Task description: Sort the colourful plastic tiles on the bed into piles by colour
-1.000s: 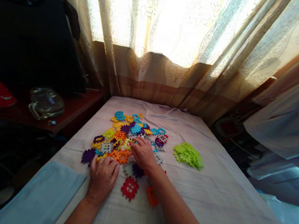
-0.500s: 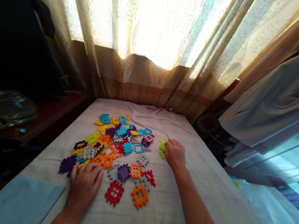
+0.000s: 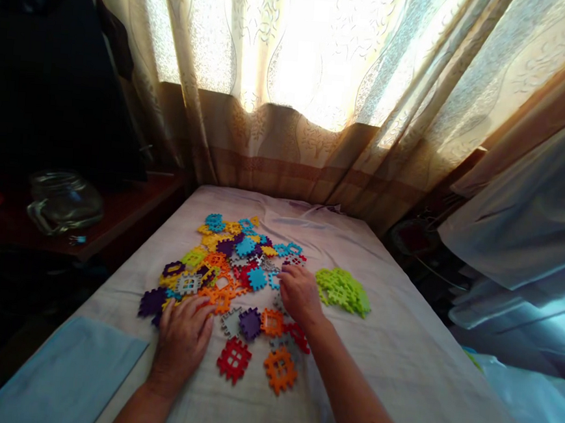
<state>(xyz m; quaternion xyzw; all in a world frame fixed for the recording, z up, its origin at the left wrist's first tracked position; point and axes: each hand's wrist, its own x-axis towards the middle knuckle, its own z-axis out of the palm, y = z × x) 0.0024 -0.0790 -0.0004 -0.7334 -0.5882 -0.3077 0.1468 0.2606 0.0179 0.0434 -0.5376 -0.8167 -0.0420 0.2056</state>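
Note:
My left hand [image 3: 181,340] lies palm down with fingers spread at the near left edge of a mixed pile of plastic interlocking pieces, close to an orange piece [image 3: 221,298] and a white window piece [image 3: 189,283]. My right hand [image 3: 300,294] reaches over the pile's right side, fingers stretched out, with no piece visible in them. Beside its fingertips are a light blue square piece [image 3: 257,278] and a red and white piece [image 3: 297,260]. To the right of that hand sits a heap of lime green pieces [image 3: 343,290]. Nearer me lie a red window piece [image 3: 234,360], an orange window piece [image 3: 280,370] and a purple piece [image 3: 250,324].
A pale sheet [image 3: 372,375] covers the surface. Folded light blue cloth [image 3: 64,377] lies at the near left. A glass jug [image 3: 65,204] stands on the dark side table. Curtains [image 3: 278,139] hang behind, and clothes [image 3: 521,224] hang at the right.
My right hand has left the lime green heap and moved left to the mixed pile, uncovering the heap. My left hand stays by the pile. The view has shifted slightly.

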